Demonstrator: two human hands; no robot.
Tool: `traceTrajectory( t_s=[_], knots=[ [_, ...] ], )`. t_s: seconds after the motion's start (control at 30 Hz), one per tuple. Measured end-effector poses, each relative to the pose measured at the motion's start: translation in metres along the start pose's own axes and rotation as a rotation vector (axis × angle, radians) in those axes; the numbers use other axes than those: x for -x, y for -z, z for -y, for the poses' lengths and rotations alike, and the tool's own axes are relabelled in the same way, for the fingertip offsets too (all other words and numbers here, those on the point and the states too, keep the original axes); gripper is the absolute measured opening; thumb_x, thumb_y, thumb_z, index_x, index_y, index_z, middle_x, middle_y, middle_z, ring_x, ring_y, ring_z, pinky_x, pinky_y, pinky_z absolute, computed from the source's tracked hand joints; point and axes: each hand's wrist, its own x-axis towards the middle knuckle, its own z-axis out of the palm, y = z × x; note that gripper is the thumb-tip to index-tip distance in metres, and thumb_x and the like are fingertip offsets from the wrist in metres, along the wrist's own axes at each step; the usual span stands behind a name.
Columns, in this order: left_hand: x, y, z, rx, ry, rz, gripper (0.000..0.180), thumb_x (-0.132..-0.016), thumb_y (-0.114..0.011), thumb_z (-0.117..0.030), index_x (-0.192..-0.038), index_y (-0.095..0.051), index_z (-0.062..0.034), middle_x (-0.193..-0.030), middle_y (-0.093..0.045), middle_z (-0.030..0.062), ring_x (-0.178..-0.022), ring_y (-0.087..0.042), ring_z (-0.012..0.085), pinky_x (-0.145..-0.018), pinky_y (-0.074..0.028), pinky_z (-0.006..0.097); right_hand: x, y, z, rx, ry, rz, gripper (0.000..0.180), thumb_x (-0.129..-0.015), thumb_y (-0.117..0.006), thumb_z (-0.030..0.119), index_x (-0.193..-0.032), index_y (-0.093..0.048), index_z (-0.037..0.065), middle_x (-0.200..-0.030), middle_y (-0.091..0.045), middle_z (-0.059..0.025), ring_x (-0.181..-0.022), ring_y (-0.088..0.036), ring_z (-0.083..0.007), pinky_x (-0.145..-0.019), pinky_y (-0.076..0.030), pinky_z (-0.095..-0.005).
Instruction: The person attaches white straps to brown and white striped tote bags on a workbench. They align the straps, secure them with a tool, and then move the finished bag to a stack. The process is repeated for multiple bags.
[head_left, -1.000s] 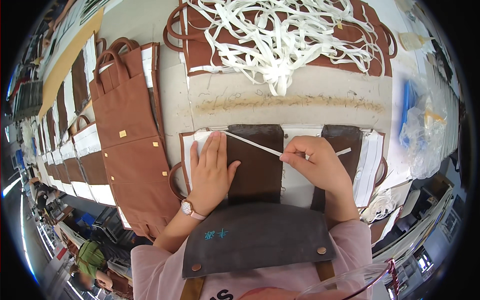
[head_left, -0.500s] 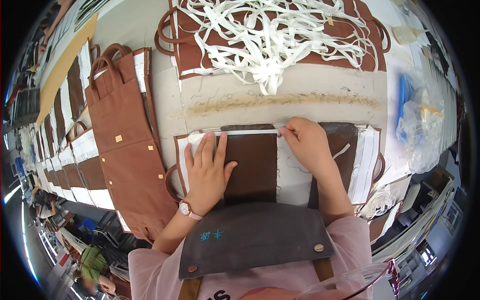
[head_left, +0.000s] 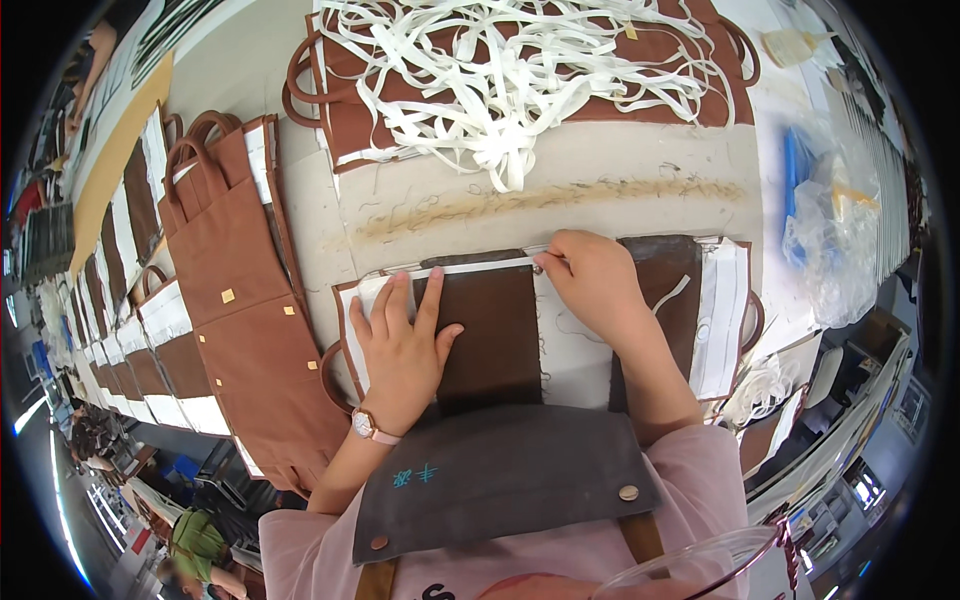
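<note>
A bag piece (head_left: 480, 345) with dark brown and white panels lies flat before me, brown handles at its sides. A narrow white tape (head_left: 480, 266) runs along its far edge. My left hand (head_left: 398, 345) rests palm down on the piece's left part, fingers spread, fingertips at the tape. At the middle of the far edge, my right hand (head_left: 592, 285) is closed in a pinch on the tape's end; the fingers partly hide the grip. A loose short white strip (head_left: 672, 292) lies on the dark panel to the right of that hand.
A heap of white tape (head_left: 500, 90) covers another brown bag piece (head_left: 360, 110) at the far side. Brown bags with handles (head_left: 240, 250) are stacked at the left, beside a row of panels. Clear plastic bags (head_left: 835, 240) lie at the right. Loose threads litter the table (head_left: 560, 200).
The whole view has shifted, so the table things sit slightly further left. Both hands keep their places on the bag piece, the right still pinching the tape's end.
</note>
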Motion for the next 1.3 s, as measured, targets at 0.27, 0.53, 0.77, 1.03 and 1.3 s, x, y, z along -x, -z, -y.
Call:
traceTrajectory(
  t_s=[0.27, 0.53, 0.77, 1.03, 1.3],
  knots=[
    [-0.001, 0.002, -0.001, -0.004, -0.005, -0.012, 0.066, -0.092, -0.066, -0.039, -0.151, -0.046, -0.0168, -0.140, -0.044, 0.0188, -0.132, -0.042, 0.0356, -0.110, -0.026, 0.061, -0.001, 0.001, 0.002, 0.007, -0.003, 0.013, 0.023, -0.090, -0.067, 0.021, -0.077, -0.060, 0.003, -0.075, -0.062, -0.0135, -0.074, -0.061, -0.0356, -0.066, -0.047, -0.0450],
    [-0.002, 0.003, -0.003, -0.018, -0.007, -0.012, 0.066, -0.093, -0.066, -0.039, -0.151, -0.045, -0.0153, -0.140, -0.043, 0.0200, -0.131, -0.042, 0.0365, -0.110, -0.027, 0.063, -0.001, 0.001, 0.000, 0.019, 0.019, 0.011, 0.023, -0.089, -0.067, 0.021, -0.076, -0.059, 0.003, -0.074, -0.062, -0.0142, -0.074, -0.063, -0.0356, -0.067, -0.049, -0.0464],
    [-0.005, 0.006, -0.016, -0.089, 0.037, -0.011, 0.071, -0.092, -0.067, -0.040, -0.152, -0.042, -0.0114, -0.148, -0.037, 0.0247, -0.141, -0.034, 0.0413, -0.114, -0.019, 0.066, -0.003, 0.001, 0.002, 0.061, 0.032, 0.018, 0.021, -0.087, -0.066, 0.021, -0.077, -0.060, 0.003, -0.076, -0.064, -0.0144, -0.076, -0.065, -0.0353, -0.068, -0.051, -0.0473],
    [-0.029, -0.014, -0.036, 0.162, -0.177, 0.014, 0.079, -0.089, -0.069, -0.042, -0.153, -0.038, -0.0066, -0.161, -0.028, 0.0208, -0.150, -0.024, 0.0374, -0.119, -0.014, 0.061, -0.003, -0.006, -0.004, 0.060, 0.056, -0.027, 0.022, -0.087, -0.068, 0.022, -0.076, -0.060, 0.005, -0.074, -0.064, -0.0128, -0.073, -0.063, -0.0344, -0.065, -0.048, -0.0463],
    [-0.029, -0.017, -0.032, 0.156, -0.204, 0.016, 0.081, -0.088, -0.069, -0.043, -0.154, -0.037, -0.0080, -0.162, -0.027, 0.0194, -0.151, -0.024, 0.0355, -0.119, -0.015, 0.060, -0.004, -0.008, 0.005, 0.116, 0.025, -0.003, 0.032, -0.087, -0.069, 0.034, -0.077, -0.061, 0.004, -0.074, -0.065, -0.0128, -0.074, -0.065, -0.0339, -0.065, -0.050, -0.0455]
  ],
)
